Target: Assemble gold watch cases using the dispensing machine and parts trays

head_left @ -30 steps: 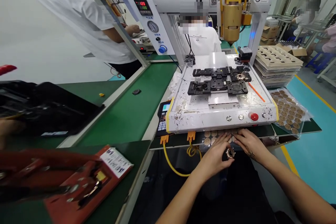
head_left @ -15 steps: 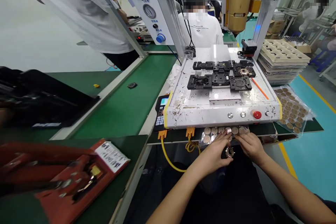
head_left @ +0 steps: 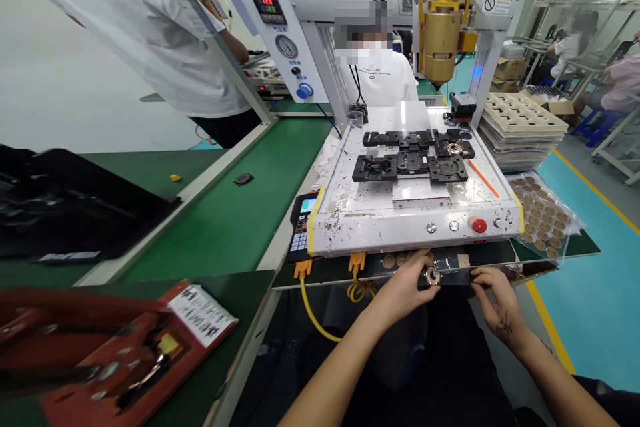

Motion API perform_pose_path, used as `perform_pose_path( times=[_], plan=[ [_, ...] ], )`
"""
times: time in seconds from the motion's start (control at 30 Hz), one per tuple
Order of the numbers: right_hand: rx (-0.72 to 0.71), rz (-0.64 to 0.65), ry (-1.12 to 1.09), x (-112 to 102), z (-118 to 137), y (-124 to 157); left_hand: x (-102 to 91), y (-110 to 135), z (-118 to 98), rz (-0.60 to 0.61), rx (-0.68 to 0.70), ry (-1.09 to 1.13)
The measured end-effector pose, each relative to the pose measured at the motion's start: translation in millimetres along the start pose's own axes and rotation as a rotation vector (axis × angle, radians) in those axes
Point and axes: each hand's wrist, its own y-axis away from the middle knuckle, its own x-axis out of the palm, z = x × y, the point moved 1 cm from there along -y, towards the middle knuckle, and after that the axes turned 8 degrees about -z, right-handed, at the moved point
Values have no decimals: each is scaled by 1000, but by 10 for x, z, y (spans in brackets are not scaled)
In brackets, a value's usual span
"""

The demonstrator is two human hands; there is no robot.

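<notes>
My left hand (head_left: 404,285) pinches a small round metal part (head_left: 432,275) at the front edge of the white dispensing machine (head_left: 415,213). My right hand (head_left: 495,300) is beside it on the right, its fingers curled at the edge of a clear plastic sheet (head_left: 453,267) holding round brown discs under the machine's front; what it grips I cannot make out. Black fixtures (head_left: 410,163) sit on the machine's bed, one holding a round part (head_left: 454,148).
A gold dispensing head (head_left: 440,40) hangs over the bed. Stacked trays (head_left: 523,120) and a bag of brown discs (head_left: 543,217) lie to the right. A green conveyor (head_left: 240,207) runs left; a red tool (head_left: 100,360) lies at lower left. A person in white stands behind the machine.
My left hand has raised the round part toward the machine's front edge. My right hand has moved right and away from the part to the edge of the plastic sheet.
</notes>
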Motion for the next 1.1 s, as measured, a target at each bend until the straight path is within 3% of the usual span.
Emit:
perform_pose_path(
  times=[0.13, 0.23, 0.53, 0.7, 0.83, 0.97, 1.1],
  plan=[
    [277, -28, -57, -90, 38, -154, 34, -85, -4, -27, 22, -54],
    [408, -18, -137, -125, 64, -207, 12, -48, -35, -36, 43, -82],
    [592, 29, -346, -110, 183, -360, 41, -1, -99, -40, 46, -156],
    [662, -30, -477, -61, 264, -424, 111, 44, -64, -63, 42, -196],
    [714, -42, -562, -65, 323, -452, 34, 176, -107, -106, -7, -87],
    [741, -13, -616, -116, 444, -509, -117, 310, -281, -181, -102, 97],
    [752, 72, -681, -123, 612, -564, -209, 426, -506, -188, -312, 584]
  ],
)
